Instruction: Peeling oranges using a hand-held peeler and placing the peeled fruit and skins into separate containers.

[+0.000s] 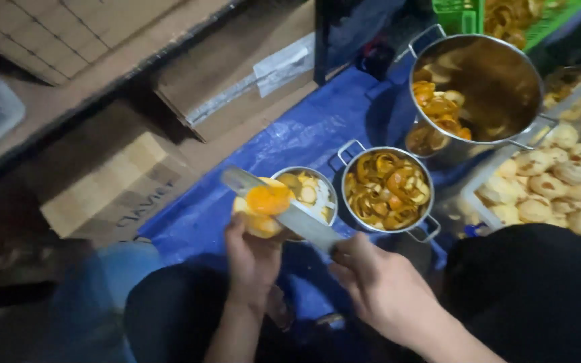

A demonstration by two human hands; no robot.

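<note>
- Our left hand (251, 259) is clamped on a part-peeled orange fruit (263, 205), held above the blue sheet (290, 134).
- Our right hand (378, 286) is closed on the knife (284, 210), whose blade lies across the fruit.
- We judge a slip likely to drive the blade towards the left fingers.
- A loosened fruit could drop beside the small pot (307, 191), missing the peel pot (386, 189).
</note>
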